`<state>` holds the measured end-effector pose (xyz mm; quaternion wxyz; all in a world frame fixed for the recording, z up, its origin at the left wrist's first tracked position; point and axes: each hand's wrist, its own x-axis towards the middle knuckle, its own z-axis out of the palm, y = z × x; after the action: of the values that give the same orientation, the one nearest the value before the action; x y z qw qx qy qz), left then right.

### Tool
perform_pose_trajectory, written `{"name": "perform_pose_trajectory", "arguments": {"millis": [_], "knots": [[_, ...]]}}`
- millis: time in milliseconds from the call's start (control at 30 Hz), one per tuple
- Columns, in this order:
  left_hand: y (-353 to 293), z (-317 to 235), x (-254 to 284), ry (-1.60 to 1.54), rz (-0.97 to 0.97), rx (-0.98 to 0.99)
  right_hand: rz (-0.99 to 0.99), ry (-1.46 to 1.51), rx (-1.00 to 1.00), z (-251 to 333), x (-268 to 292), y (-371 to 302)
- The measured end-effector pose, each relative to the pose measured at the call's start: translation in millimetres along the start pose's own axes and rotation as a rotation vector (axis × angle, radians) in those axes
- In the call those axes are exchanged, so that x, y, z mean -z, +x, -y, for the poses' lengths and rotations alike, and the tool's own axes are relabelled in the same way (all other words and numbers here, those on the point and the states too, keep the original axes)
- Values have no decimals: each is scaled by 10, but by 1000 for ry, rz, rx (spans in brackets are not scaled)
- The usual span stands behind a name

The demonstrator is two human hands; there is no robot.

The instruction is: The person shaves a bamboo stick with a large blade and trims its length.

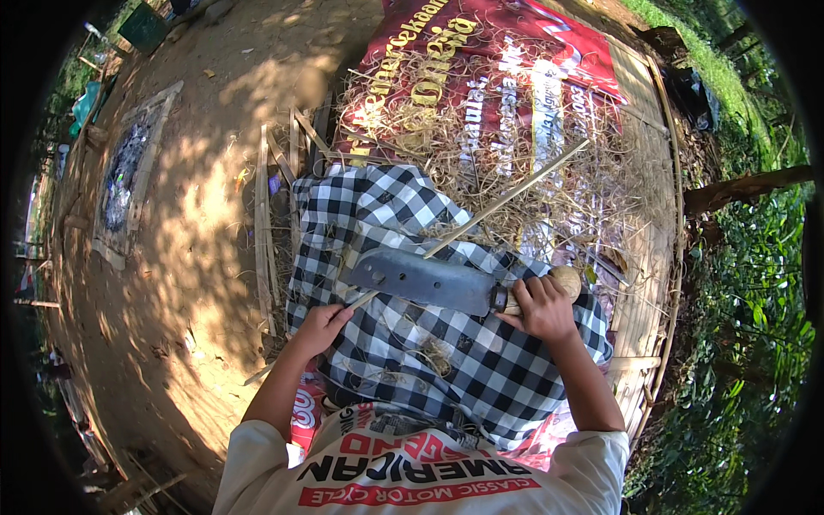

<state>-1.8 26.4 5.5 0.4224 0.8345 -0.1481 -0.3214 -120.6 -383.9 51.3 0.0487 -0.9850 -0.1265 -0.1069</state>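
over the black-and-white checked cloth (502,365), held a broad grey steel knife (463,287) by its round wooden handle (564,278), clamped in the fingers of the right hand (546,311); at the cloth's left edge, pinched a thin straw-coloured strip (506,199), crossing under the knife, between fingers of the left hand (321,330).

Right fingers (534,293) clasp cleaver (421,290) — left fingers (341,316), strip (506,200).

On the platform (645,300), made of pale bamboo strips: a big red banner (493,43), spread out, with yellow and white letters. On top of the banner, lots of thin, curly shavings (506,172), messy like a nest. Over the near part of the banner, a checked cloth (506,360), all wrinkly, with a few more shavings.
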Motion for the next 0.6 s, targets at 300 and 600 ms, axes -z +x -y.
{"name": "perform_pose_trajectory", "arguments": {"millis": [300,600], "knots": [[27,-19,18,12,13,-17,8,19,-71,32,87,-35],[-2,-63,7,-27,49,69,76,192,-93,548,-275,314]]}}
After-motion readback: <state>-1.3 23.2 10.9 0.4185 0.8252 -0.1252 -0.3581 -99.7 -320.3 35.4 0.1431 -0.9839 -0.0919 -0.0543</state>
